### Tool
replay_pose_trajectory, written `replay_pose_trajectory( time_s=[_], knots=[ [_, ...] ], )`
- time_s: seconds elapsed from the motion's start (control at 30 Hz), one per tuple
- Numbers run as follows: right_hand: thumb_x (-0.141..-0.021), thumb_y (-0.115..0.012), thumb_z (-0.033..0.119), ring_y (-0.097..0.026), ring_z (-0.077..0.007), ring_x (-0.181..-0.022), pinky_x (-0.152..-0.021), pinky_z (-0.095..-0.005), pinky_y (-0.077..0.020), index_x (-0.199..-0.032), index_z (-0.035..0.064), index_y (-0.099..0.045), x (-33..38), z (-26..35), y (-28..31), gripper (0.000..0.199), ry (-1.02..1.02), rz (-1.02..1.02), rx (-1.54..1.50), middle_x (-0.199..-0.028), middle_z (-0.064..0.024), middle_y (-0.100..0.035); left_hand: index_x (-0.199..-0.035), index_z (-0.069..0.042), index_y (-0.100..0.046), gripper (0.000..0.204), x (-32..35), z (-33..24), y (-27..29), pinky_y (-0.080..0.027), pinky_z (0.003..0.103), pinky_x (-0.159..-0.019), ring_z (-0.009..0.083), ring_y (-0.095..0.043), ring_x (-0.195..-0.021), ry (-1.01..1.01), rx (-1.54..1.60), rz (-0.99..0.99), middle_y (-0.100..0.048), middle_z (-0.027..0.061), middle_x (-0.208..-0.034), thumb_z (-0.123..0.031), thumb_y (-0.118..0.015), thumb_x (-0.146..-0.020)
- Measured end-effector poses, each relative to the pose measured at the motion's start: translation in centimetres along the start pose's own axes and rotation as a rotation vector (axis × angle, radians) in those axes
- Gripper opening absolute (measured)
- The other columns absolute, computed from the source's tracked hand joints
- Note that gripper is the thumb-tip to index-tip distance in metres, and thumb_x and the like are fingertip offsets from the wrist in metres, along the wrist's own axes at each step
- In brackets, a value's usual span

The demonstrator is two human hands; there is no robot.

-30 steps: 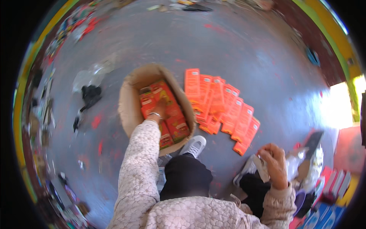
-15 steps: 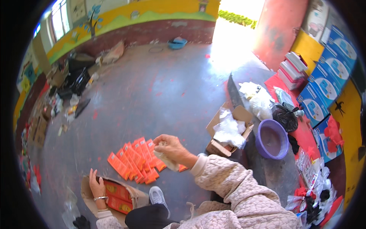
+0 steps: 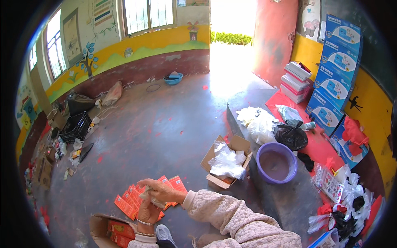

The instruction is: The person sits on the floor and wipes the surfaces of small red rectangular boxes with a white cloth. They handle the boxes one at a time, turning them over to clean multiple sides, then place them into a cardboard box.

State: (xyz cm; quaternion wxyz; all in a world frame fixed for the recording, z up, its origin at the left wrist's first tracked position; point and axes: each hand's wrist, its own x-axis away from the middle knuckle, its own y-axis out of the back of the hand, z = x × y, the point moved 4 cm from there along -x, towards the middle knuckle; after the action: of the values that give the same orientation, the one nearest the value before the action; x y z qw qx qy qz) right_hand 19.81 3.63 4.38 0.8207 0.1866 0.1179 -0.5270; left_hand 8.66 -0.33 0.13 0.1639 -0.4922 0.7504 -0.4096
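Observation:
A small, pale, crumpled cloth [image 3: 158, 202] is in my right hand [image 3: 162, 191], the fingers closed round it. My left hand [image 3: 147, 212], with a bracelet at the wrist, comes up from below and pinches the upper end of the same cloth. Both hands are above a fan of flat orange packets [image 3: 127, 201] spread over the floor. Beside my left forearm stands an opened cardboard box [image 3: 97, 227] with orange-red packs [image 3: 120, 228] inside. Part of the fan is hidden behind my hands.
Right of my hands stands an open carton [image 3: 215, 182] filled with white plastic [image 3: 227, 161]. A purple basin [image 3: 276, 180] sits past it on a low step, near plastic bags [image 3: 262, 129] and stacked blue boxes [image 3: 333, 84]. Litter and a black crate [image 3: 75, 127] line the left wall.
My left hand has left the cardboard box and moved up and right to the cloth. The right hand with the cloth has shifted left and down. My view has tilted up.

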Motion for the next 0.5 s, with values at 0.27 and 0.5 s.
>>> replay_pose_trajectory(
  time_s=[0.27,0.5],
  knots=[
    [-0.08,-0.054,0.001,-0.053,-0.0287,-0.107,-0.09,-0.0361,-0.0432,-0.126,0.0005,-0.041,0.4,-2.1,0.4,0.048,-0.161,-0.296,0.184,-0.116,-0.0167,-0.052,-0.112,-0.005,-0.056,0.029,-3.0,-0.5,3.6,-0.052,0.028,-0.07,0.0143,-0.061,-0.088,-0.337,-0.404,-0.29,-0.062,0.0048,-0.104,-0.017,-0.062,-0.087],
    [-0.081,-0.065,0.011,-0.059,-0.0139,-0.089,-0.076,-0.0265,-0.0477,-0.108,0.0024,-0.057,-0.7,-4.8,0.1,0.03,-0.612,-0.067,-0.506,-0.097,-0.0057,-0.062,-0.093,-0.001,-0.063,0.017,-2.9,-3.2,2.4,-0.049,0.025,-0.063,0.0086,-0.058,-0.073,-0.546,-0.87,-0.392,-0.062,0.0,-0.083,-0.013,-0.068,-0.082]
  ],
)
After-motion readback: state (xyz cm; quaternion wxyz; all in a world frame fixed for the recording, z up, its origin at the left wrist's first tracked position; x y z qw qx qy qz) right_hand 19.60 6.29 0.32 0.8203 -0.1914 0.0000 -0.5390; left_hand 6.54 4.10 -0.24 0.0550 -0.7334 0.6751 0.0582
